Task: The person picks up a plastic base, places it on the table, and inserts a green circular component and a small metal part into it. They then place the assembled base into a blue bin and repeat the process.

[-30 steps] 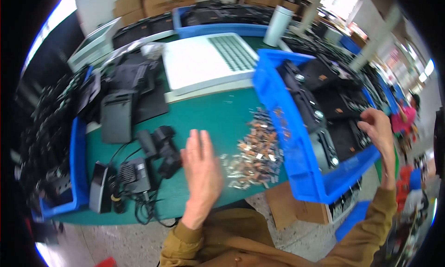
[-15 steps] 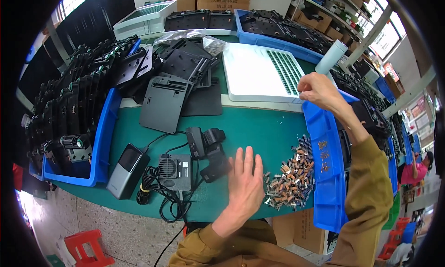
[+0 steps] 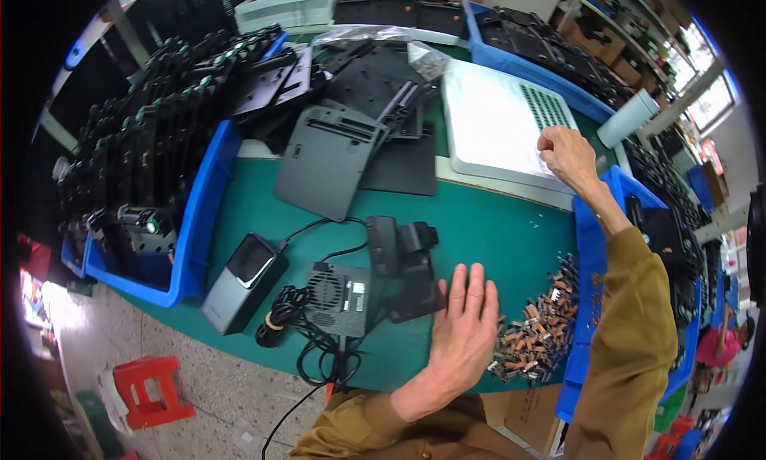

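Note:
My left hand [image 3: 463, 334] lies with its fingers stretched out on the green tabletop [image 3: 479, 227], between a black strapped device [image 3: 401, 256] and a heap of small brown-and-silver parts [image 3: 539, 331]. It holds nothing. My right hand [image 3: 570, 155] is over the near right part of a white tray [image 3: 488, 133], its fingers curled in a pinch. Whatever those fingertips hold, if anything, is hidden. Beyond that hand, rows of small green pieces [image 3: 546, 105] stand on the tray's right side.
Black plastic panels [image 3: 327, 161] are piled behind the cables. Blue bins [image 3: 191, 244] full of black assemblies flank the table; another blue bin [image 3: 613, 213] is under my right forearm. A grey power bank [image 3: 243, 284], a fan unit [image 3: 339, 299] and a pale bottle [image 3: 629, 118] stand about.
The whole view has swung, so the table's things sit farther right in the picture. My right hand has shifted slightly inward over the tray, still pinched. My left hand stays flat.

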### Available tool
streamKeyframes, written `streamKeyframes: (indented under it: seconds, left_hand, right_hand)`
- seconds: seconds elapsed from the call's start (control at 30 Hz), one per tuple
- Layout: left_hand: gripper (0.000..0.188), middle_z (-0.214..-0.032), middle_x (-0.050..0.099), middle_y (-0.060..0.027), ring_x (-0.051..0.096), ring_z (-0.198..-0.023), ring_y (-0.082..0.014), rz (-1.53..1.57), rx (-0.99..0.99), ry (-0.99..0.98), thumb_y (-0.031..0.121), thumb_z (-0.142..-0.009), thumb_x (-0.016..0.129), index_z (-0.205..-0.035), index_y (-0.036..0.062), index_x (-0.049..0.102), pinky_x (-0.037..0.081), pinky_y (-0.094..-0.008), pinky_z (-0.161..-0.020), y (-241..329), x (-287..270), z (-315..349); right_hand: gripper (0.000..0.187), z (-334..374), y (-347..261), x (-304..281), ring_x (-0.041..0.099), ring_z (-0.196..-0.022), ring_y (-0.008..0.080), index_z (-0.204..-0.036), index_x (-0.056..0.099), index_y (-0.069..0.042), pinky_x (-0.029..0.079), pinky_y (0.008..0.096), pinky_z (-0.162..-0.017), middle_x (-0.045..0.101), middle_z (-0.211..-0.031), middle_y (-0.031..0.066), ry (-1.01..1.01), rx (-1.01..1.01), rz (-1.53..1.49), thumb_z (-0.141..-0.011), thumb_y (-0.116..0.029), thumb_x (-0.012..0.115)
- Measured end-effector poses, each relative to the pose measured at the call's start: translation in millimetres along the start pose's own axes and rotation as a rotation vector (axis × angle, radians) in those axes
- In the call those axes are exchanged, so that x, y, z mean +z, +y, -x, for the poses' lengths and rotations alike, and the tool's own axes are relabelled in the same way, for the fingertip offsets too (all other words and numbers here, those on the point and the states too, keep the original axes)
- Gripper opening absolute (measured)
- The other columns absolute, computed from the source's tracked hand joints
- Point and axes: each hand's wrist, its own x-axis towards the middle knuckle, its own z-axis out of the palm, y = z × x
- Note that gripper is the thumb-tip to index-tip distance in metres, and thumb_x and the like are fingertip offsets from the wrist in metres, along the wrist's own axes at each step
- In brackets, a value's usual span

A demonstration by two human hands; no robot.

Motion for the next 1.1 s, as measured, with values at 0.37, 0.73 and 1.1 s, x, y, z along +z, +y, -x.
streamKeyframes:
  seconds: [0.37, 0.73, 1.1]
  left_hand:
    - [0.052, -0.146, 0.035, -0.0272, 0.031, -0.136, -0.0442, 0.019, -0.032, -0.054, 0.009, -0.081, 0.059, -0.13, -0.0063, 0.05, 0.026, -0.0588, -0.11, -0.8, 1.2, 7.1]
    - [0.053, -0.148, 0.032, -0.0272, 0.028, -0.139, -0.0438, 0.015, -0.055, -0.061, 0.01, -0.084, 0.055, -0.134, -0.0054, 0.047, 0.022, -0.059, -0.113, 0.5, 10.6, 9.0]
    - [0.062, -0.143, 0.036, -0.0345, 0.033, -0.137, -0.0438, -0.02, -0.011, 0.033, 0.01, -0.08, 0.062, -0.131, -0.0178, 0.042, 0.033, -0.0513, -0.109, -7.7, 7.8, 6.2]
  right_hand:
    - [0.041, 8.8, -206.0, 11.6, 0.065, -0.063, 0.0137, -0.087, 0.067, 0.005, 0.05, 0.0227, -0.049, 0.068, -0.077, 0.013, -0.588, 0.127, -1.12, -0.076, -0.034, 0.079]
    - [0.022, 26.6, -232.0, -0.4, 0.061, -0.059, 0.0094, -0.075, 0.065, -0.003, 0.044, 0.0195, -0.052, 0.066, -0.07, 0.0072, -0.459, 0.022, -1.288, -0.081, -0.022, 0.073]
    - [0.017, 115.0, -113.9, -108.6, 0.056, -0.047, 0.0093, -0.065, 0.058, 0.001, 0.043, 0.026, -0.044, 0.058, -0.052, 0.005, 0.061, 0.049, -0.582, -0.074, -0.009, 0.068]
